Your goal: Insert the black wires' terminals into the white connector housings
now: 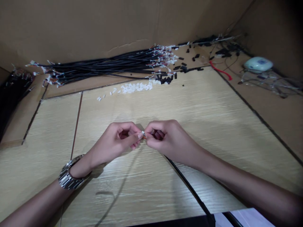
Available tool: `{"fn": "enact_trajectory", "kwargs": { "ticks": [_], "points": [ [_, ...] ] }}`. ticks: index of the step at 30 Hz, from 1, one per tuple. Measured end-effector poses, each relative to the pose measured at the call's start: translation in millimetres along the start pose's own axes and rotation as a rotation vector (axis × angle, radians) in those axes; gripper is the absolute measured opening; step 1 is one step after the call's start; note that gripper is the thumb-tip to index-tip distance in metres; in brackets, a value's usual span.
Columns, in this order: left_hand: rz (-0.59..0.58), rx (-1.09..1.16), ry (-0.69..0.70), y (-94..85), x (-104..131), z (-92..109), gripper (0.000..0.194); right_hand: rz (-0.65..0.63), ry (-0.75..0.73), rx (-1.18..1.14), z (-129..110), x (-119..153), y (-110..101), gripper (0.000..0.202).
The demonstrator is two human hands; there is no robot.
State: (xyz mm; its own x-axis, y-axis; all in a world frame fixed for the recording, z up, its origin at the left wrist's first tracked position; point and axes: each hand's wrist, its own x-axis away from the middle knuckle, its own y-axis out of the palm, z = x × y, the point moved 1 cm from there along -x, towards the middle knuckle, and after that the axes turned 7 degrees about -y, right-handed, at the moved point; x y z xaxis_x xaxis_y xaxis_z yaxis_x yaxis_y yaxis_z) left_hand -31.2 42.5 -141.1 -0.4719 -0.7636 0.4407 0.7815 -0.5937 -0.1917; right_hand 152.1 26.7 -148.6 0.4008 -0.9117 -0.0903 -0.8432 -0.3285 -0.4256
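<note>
Over the middle of the table, my left hand [121, 137] and my right hand [167, 137] meet fingertip to fingertip. A tiny white connector [143, 132] shows between them, with thin coloured wires [144, 136] at its side. My left thumb and forefinger pinch the connector. My right thumb and forefinger are closed on the wires, which the fingers partly cover. A black cable [186, 181] comes out below my right hand and runs down to the lower right. Whether the wires sit fully inside the connector is too small to tell.
A bundle of black cables [101, 67] lies along the back wall. Before it are loose white connectors [136, 88] and small black pieces [167, 79]. At the right are a red strip [220, 70], a pale green device [258, 64] and tangled wires. More dark cables [11, 94] lie left.
</note>
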Motion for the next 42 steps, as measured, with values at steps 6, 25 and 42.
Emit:
{"fn": "enact_trajectory", "kwargs": {
  "ticks": [6,25,42],
  "points": [
    [0.032,-0.023,0.002,2.0,0,-1,0.023,0.014,-0.042,0.042,2,-3,3,0.014],
    [-0.061,0.155,-0.024,-3.8,-2,-2,0.021,0.038,-0.35,0.199,3,6,-3,0.014],
    [-0.11,-0.109,0.032,-2.0,2,-6,0.029,0.051,-0.496,0.361,5,4,1,0.022]
  ]
}}
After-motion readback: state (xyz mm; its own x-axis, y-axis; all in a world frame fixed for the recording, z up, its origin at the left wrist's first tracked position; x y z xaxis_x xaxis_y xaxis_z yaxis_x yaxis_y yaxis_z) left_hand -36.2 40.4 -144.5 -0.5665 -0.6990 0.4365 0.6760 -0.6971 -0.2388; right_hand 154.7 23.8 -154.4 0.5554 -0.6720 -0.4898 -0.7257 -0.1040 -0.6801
